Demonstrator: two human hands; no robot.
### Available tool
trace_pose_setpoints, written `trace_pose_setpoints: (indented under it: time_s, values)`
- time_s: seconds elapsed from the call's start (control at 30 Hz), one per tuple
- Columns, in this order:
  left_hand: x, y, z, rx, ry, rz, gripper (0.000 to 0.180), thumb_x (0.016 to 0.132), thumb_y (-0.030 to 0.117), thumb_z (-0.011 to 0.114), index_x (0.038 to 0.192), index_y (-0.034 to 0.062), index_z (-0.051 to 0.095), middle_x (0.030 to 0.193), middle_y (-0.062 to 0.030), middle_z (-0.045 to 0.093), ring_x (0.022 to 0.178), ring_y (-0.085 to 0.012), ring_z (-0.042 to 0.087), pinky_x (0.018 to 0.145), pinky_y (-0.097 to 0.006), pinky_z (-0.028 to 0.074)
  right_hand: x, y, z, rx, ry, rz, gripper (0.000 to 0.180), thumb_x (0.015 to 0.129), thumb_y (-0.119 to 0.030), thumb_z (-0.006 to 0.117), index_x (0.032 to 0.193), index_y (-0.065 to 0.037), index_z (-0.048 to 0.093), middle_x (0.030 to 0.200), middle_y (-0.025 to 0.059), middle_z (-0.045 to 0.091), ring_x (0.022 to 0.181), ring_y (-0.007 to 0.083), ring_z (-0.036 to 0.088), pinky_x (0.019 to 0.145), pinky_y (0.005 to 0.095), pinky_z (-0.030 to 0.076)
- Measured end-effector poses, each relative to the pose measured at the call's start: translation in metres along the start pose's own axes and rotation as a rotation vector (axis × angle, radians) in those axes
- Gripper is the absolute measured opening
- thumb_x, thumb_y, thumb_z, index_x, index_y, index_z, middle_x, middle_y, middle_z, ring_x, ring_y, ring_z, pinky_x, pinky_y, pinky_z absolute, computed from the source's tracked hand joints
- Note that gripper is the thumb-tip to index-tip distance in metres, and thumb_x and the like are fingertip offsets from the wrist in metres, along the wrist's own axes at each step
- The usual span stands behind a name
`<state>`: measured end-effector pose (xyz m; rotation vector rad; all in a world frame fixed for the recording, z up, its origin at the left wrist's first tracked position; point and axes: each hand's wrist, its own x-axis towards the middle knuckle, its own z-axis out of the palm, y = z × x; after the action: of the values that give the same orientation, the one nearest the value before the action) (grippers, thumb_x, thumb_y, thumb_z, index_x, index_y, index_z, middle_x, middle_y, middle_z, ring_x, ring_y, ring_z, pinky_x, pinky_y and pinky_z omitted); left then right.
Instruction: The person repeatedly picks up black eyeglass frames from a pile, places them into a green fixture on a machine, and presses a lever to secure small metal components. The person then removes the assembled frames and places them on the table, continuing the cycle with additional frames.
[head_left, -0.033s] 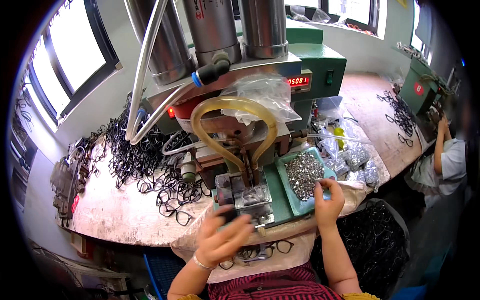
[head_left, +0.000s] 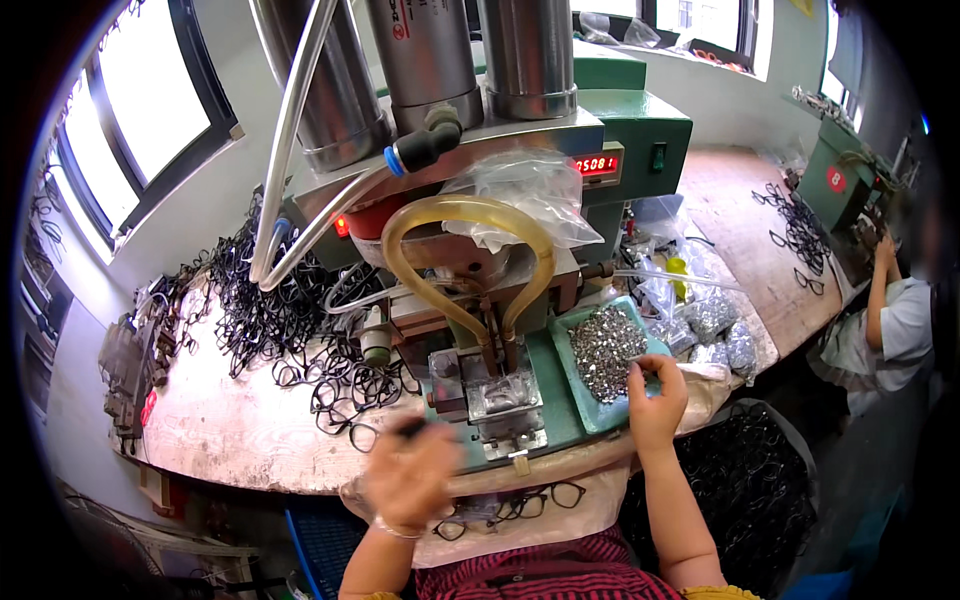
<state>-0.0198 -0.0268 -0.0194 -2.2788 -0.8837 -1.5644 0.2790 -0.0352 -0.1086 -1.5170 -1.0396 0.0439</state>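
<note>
Little has moved since the earlier frame: the left hand sits slightly further toward 9 o'clock and is smeared by motion, while the right hand holds at the same spot. The right hand's thumb and forefinger are pinched together at the 4 o'clock edge of the teal tray, touching the heap of small metal parts; whether a part sits between them is too small to tell. The left hand hovers at 8 o'clock from the press fixture, with a dark piece at its fingertips, but blur hides whether the fingers clench it. Loose black eyeglass frames lie piled at 9 o'clock of the machine. A tiny part could slip from so light a pinch and fall into the fixture or off the bench edge. The left hand, moving fast and close to the fixture under the cylinders, could catch a finger or seat its piece crooked.
</note>
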Motion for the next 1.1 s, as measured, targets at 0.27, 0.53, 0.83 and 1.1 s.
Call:
trace_pose_setpoints:
  time_s: [0.27, 0.53, 0.83, 1.1]
  values:
    - [-0.037, -0.069, -0.066, -0.400, 0.507, -0.805, 0.017, 0.104, 0.015, 0.054, 0.113, 0.0023, 0.060, 0.108, -0.0112, 0.067, 0.095, -0.0154, 0.064, 0.082, -0.030, 0.055, 0.004, -0.025, 0.000, 0.206, -0.186, 0.065, 0.011, 0.081, -0.002, 0.071, 0.091, -0.001, 0.072, 0.088, 0.0095, 0.070, 0.081, 0.0194, 0.065, 0.079, 0.0317, 0.050]
    - [0.018, -0.015, -0.012, -0.733, 0.352, -0.527, 0.017, 0.100, 0.012, 0.054, 0.103, -0.0044, 0.055, 0.099, -0.0214, 0.064, 0.081, -0.0226, 0.064, 0.066, -0.033, 0.059, 0.013, -0.106, 0.037, 0.400, -0.367, -0.190, 0.009, 0.081, 0.002, 0.071, 0.090, 0.000, 0.071, 0.088, 0.0090, 0.068, 0.082, 0.0199, 0.065, 0.075, 0.0296, 0.049]
    - [0.053, -0.020, 0.002, -0.568, 0.200, -0.369, 0.022, 0.101, 0.018, 0.058, 0.106, -0.0032, 0.057, 0.099, -0.0160, 0.064, 0.086, -0.0199, 0.060, 0.077, -0.034, 0.055, -0.024, -0.095, 0.072, 0.658, -0.287, -0.071, 0.038, 0.084, 0.000, 0.076, 0.118, 0.003, 0.058, 0.106, 0.0112, 0.070, 0.089, 0.0136, 0.069, 0.080, 0.0253, 0.052]
    - [0.057, -0.021, 0.006, -0.565, 0.210, -0.324, 0.017, 0.100, 0.013, 0.058, 0.104, -0.0029, 0.057, 0.094, -0.0150, 0.063, 0.084, -0.0195, 0.060, 0.073, -0.033, 0.056, -0.029, -0.099, 0.082, 0.938, -0.249, 0.007, 0.054, 0.085, 0.000, 0.075, 0.132, 0.004, 0.048, 0.106, 0.0139, 0.071, 0.096, 0.0143, 0.067, 0.085, 0.0263, 0.051]
